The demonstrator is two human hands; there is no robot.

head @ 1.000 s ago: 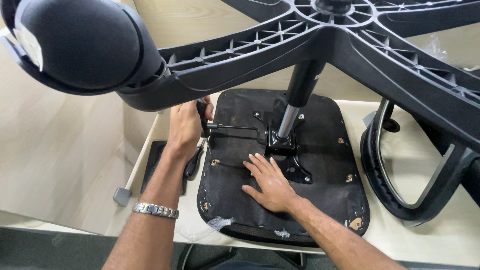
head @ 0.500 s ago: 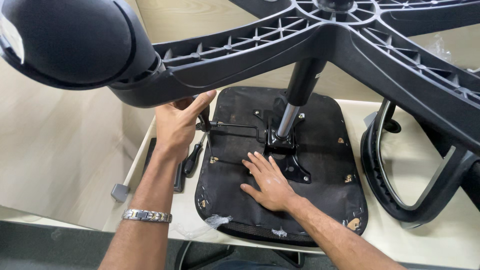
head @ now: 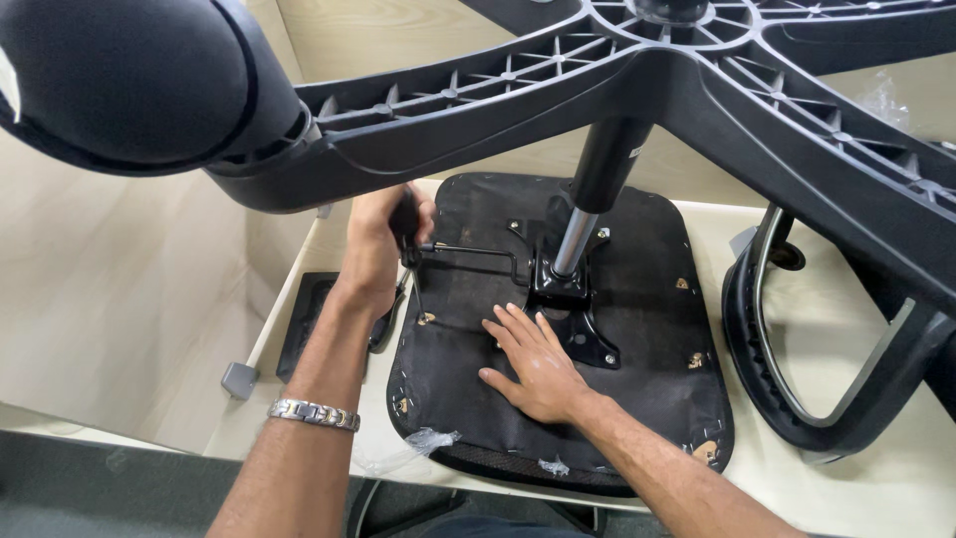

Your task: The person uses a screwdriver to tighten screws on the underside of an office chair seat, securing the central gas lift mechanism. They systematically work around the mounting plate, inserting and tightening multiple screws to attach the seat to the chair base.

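A person's 2 bare arms reach up from the bottom of the frame over an upside-down office chair seat, a black fabric-covered pad lying flat on a pale table in the centre of the frame. A metal mechanism plate is fixed at the middle of the seat, and a gas cylinder rises from it toward the top of the frame, joining a black 5-armed chair base that spans the upper frame. A large black caster fills the upper left corner.

The left hand, left of centre, has its fingers curled tight around the black handle of a lever, a thin bent rod running from the handle right to the mechanism plate. A metal bracelet sits on that wrist at lower left.

The right hand, just below centre, lies flat on the seat with fingers spread and straight, gripping nothing, fingertips just beside the plate.

A black curved armrest frame lies on the table at the right, near the seat's edge. A flat black piece lies on the table left of the seat.
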